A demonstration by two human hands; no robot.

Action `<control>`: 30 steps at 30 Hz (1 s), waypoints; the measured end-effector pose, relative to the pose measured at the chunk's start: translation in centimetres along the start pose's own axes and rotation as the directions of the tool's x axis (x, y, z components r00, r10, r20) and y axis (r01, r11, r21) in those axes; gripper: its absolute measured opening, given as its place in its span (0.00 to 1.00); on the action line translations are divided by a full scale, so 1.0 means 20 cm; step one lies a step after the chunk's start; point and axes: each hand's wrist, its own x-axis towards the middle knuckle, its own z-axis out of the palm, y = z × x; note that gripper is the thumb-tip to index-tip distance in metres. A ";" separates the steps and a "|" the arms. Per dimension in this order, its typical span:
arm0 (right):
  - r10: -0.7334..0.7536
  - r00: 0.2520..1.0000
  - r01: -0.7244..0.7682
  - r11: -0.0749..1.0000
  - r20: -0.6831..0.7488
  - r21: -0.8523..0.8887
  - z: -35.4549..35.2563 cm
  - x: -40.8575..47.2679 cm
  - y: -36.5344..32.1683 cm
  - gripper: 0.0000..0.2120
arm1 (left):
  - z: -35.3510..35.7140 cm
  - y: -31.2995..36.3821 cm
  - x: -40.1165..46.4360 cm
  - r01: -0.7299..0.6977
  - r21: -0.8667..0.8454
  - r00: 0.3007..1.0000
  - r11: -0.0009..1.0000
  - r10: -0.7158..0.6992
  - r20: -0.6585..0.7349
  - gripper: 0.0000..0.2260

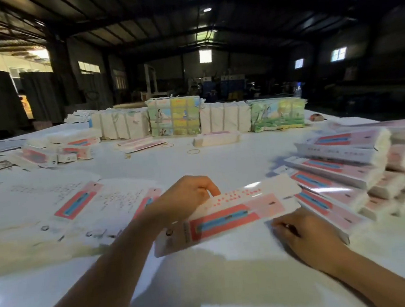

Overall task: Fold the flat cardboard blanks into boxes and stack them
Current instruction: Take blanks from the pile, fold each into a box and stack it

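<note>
A long white cardboard blank [229, 216] with a red and blue panel is raised off the white table [208, 287] in front of me, partly folded along its length. My left hand [186, 199] grips its far upper edge with curled fingers. My right hand [306, 237] is at the blank's lower right end, fingers curled under the edge; its grip is partly hidden. Flat blanks [76, 203] lie spread to the left. Folded boxes [344, 163] are stacked in slanted rows at the right.
Bundled white stacks [120, 125] and colourful printed packs [173, 116] line the table's far side. More boxes [71, 145] sit at the far left, a small bundle [216, 138] and rubber bands [193, 151] in the middle. A dark workshop lies beyond.
</note>
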 end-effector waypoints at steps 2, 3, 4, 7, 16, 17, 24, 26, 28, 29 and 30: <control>0.102 0.995 -0.103 0.991 0.014 0.082 0.00 0.00 0.04 0.09 | 0.14 -0.02 -0.02 -0.025 0.065 1.000 0.998 0.025 -0.001 0.13; 0.161 0.986 -0.167 0.975 0.050 0.144 0.00 0.00 0.05 0.08 | 0.17 -0.04 -0.03 -0.030 0.079 1.000 0.996 0.030 -0.004 0.12; 0.221 0.972 -0.233 0.941 0.078 0.245 -0.01 0.01 0.06 0.09 | 0.19 -0.06 -0.04 -0.030 0.083 0.999 0.996 0.031 -0.013 0.11; 0.358 0.919 -0.332 0.482 0.163 0.811 -0.04 0.03 0.07 0.17 | 0.19 -0.13 -0.06 -0.033 0.077 0.998 0.996 0.037 -0.043 0.09; 0.070 0.936 -0.351 0.083 0.346 0.933 -0.06 0.01 0.02 0.17 | 0.26 -0.09 -0.06 -0.155 0.297 0.975 0.942 0.194 -0.107 0.09; 0.071 0.935 -0.353 0.084 0.348 0.932 -0.06 0.01 0.02 0.16 | 0.28 -0.08 -0.07 -0.198 0.390 0.956 0.899 0.265 -0.126 0.12; -0.016 0.927 -0.375 0.048 0.376 0.926 -0.04 0.00 0.03 0.19 | 0.41 0.04 -0.11 -0.276 0.626 0.907 0.729 0.413 -0.080 0.41; -0.111 0.912 -0.400 -0.027 0.395 0.916 -0.06 0.00 0.04 0.23 | 0.38 0.06 -0.12 -0.302 0.556 0.883 0.775 0.447 -0.143 0.40; -0.187 0.900 -0.415 -0.096 0.393 0.905 -0.07 0.00 0.03 0.26 | 0.35 0.08 -0.13 -0.331 0.523 0.854 0.785 0.485 -0.187 0.39; -0.176 0.905 -0.405 -0.077 0.388 0.911 -0.07 0.00 0.03 0.27 | 0.35 0.09 -0.15 -0.351 0.533 0.829 0.770 0.520 -0.206 0.37; -0.133 0.916 -0.384 -0.005 0.380 0.923 -0.08 0.00 0.02 0.26 | 0.35 0.10 -0.15 -0.367 0.563 0.797 0.741 0.562 -0.220 0.36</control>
